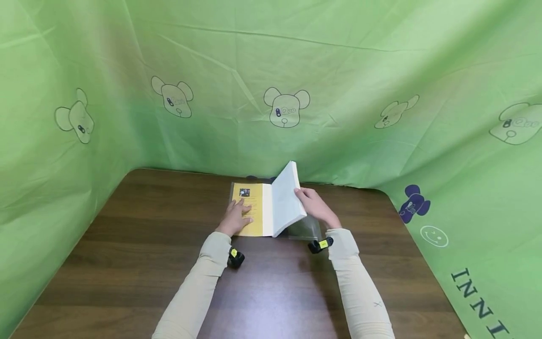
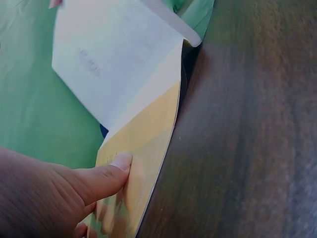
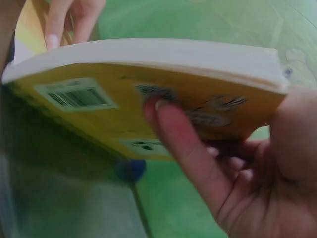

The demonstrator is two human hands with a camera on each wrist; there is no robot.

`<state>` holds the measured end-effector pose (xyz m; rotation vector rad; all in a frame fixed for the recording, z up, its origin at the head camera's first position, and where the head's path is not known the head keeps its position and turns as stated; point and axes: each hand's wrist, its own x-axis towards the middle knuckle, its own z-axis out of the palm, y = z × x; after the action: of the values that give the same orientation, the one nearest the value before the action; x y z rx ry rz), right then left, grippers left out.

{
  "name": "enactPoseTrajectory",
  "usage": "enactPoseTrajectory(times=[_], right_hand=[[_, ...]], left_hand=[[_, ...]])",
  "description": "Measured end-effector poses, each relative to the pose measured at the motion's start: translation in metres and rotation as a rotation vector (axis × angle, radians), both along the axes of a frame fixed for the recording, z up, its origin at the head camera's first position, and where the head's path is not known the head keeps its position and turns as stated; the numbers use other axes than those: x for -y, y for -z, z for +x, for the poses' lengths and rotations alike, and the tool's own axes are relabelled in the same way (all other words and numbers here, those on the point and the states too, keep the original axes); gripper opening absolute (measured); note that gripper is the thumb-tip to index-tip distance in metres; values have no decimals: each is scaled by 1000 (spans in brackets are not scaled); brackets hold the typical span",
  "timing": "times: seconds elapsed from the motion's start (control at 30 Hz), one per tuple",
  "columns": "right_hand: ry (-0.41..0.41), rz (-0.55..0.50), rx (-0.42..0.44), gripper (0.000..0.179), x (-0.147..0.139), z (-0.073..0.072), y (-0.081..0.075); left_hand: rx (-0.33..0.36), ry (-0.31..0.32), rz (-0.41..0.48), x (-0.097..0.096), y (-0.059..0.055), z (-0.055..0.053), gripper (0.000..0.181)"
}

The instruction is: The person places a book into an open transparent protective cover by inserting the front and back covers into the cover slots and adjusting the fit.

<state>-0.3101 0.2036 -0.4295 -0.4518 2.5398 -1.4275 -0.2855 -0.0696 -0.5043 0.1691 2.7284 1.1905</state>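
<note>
A book (image 1: pixel 286 200) stands tilted over the table, its block of white pages raised on the right. Its yellow flap (image 1: pixel 256 226), with a small photo and printed lines, lies spread out on the left. My left hand (image 1: pixel 234 219) rests on that flap with fingers spread and straight; the thumb lies on the yellow in the left wrist view. With my right hand (image 1: pixel 316 207) I grip the raised block at its outer edge. In the right wrist view a finger lies across the yellow back cover (image 3: pixel 124 119), which carries a barcode. Below it a clear plastic cover (image 1: pixel 306 230) extends to the right.
The book is near the far edge of a brown wood-grain table (image 1: pixel 169 263). A green cloth (image 1: pixel 237 61) printed with bear heads hangs behind and along both sides. Each wrist wears a small black camera (image 1: pixel 235 258).
</note>
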Motion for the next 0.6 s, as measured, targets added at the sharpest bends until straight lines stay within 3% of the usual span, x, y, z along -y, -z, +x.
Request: enactPoseTrajectory(times=[0.2, 0.33, 0.6], right_hand=[[-25, -149, 91, 53, 33, 0, 8], [-13, -162, 77, 51, 52, 1, 13], [5, -159, 82, 44, 67, 5, 23]], left_hand=[[-27, -7, -35, 4, -1, 3, 48], [-47, -7, -64, 6, 0, 4, 48], [-87, 70, -97, 7, 4, 2, 49]])
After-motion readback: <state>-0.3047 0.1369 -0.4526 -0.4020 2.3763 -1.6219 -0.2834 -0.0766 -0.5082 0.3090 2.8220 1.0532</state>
